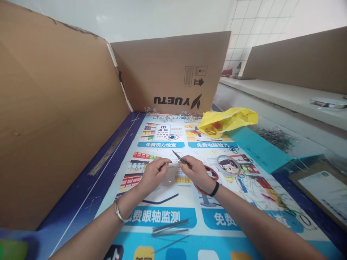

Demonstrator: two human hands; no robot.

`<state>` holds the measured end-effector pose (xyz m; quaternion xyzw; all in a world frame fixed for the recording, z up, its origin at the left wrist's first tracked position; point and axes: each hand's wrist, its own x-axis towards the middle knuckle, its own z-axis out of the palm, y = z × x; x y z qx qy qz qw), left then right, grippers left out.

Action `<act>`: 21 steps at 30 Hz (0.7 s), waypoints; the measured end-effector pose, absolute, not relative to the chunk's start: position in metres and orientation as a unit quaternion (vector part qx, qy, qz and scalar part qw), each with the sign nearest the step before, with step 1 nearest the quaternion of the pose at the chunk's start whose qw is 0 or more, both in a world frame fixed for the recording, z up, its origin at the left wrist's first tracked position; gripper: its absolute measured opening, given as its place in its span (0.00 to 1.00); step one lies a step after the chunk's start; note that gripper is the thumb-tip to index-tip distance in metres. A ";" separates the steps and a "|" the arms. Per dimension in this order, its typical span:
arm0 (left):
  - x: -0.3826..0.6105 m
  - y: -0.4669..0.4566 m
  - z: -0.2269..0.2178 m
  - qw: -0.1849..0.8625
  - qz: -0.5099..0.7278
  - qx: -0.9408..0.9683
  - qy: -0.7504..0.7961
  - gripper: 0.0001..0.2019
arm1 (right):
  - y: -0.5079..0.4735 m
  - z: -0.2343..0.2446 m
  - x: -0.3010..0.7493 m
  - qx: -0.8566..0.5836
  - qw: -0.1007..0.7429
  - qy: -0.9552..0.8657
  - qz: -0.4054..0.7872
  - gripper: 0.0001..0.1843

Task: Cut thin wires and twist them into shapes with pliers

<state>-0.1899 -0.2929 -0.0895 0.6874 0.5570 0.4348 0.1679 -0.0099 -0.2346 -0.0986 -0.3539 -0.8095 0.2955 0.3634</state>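
My right hand (pixel 197 174) is wrapped round a pair of scissors (pixel 176 155), its dark blades pointing up and to the left. The scissors' red-orange handle loops show behind and beside the wrist. Close by on the left, my left hand (pixel 155 174) is closed in a pinch, with the fingertips near the blades. Whatever it pinches is too small to make out. Below both hands lies a printed sheet (pixel 187 233) with pictures and blue caption bars. Nearer to me, a loose bunch of thin dark wire pieces (pixel 170 229) rests on that sheet.
Cardboard walls (pixel 162 68) stand at the back and left. Long thin wires (pixel 108 153) lie along the left side. To the right are a yellow bag (pixel 235 117), a turquoise box flap (pixel 261 151), a heap of metallic pieces (pixel 278 138) and scattered coloured loops.
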 end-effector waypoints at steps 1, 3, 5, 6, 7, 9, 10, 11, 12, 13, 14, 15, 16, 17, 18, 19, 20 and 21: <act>-0.190 -0.292 -0.091 0.171 0.433 0.689 0.556 0.10 | -0.234 -0.099 -0.009 -0.354 0.364 -0.815 0.279 0.05; -0.192 -0.290 -0.093 0.175 0.429 0.691 0.555 0.10 | -0.232 -0.101 -0.008 -0.349 0.367 -0.826 0.247 0.04; -0.194 -0.289 -0.095 0.176 0.426 0.690 0.558 0.08 | -0.232 -0.103 -0.008 -0.336 0.367 -0.838 0.223 0.04; -0.195 -0.288 -0.095 0.176 0.427 0.688 0.560 0.07 | -0.232 -0.103 -0.008 -0.331 0.365 -0.844 0.212 0.04; -0.196 -0.288 -0.096 0.175 0.429 0.685 0.562 0.06 | -0.232 -0.104 -0.008 -0.328 0.362 -0.849 0.202 0.03; -0.197 -0.287 -0.096 0.171 0.434 0.678 0.568 0.06 | -0.232 -0.104 -0.007 -0.327 0.355 -0.858 0.176 0.03; -0.198 -0.287 -0.096 0.171 0.434 0.676 0.570 0.06 | -0.233 -0.104 -0.007 -0.328 0.352 -0.862 0.161 0.03; -0.198 -0.287 -0.095 0.170 0.434 0.676 0.571 0.06 | -0.233 -0.104 -0.007 -0.330 0.348 -0.865 0.147 0.03; -0.198 -0.287 -0.095 0.171 0.433 0.676 0.571 0.06 | -0.233 -0.103 -0.007 -0.332 0.345 -0.868 0.134 0.03; -0.198 -0.288 -0.094 0.172 0.431 0.677 0.571 0.07 | -0.233 -0.103 -0.006 -0.334 0.341 -0.870 0.123 0.03; -0.198 -0.288 -0.094 0.174 0.430 0.678 0.570 0.07 | -0.233 -0.102 -0.006 -0.335 0.338 -0.872 0.114 0.04; -0.198 -0.288 -0.094 0.177 0.430 0.677 0.570 0.07 | -0.233 -0.102 -0.005 -0.336 0.334 -0.875 0.103 0.04; -0.198 -0.288 -0.094 0.179 0.432 0.676 0.570 0.07 | -0.233 -0.101 -0.005 -0.338 0.329 -0.877 0.091 0.04; -0.198 -0.288 -0.093 0.180 0.433 0.673 0.571 0.07 | -0.233 -0.101 -0.004 -0.340 0.324 -0.879 0.077 0.04; -0.198 -0.288 -0.093 0.182 0.435 0.670 0.573 0.07 | -0.233 -0.101 -0.004 -0.344 0.318 -0.881 0.063 0.04; -0.198 -0.288 -0.093 0.183 0.438 0.667 0.574 0.07 | -0.233 -0.100 -0.004 -0.349 0.313 -0.882 0.048 0.04; -0.198 -0.288 -0.093 0.183 0.441 0.663 0.576 0.07 | -0.234 -0.100 -0.004 -0.353 0.307 -0.883 0.034 0.05; -0.198 -0.288 -0.092 0.184 0.444 0.660 0.578 0.07 | -0.234 -0.100 -0.003 -0.357 0.301 -0.884 0.021 0.05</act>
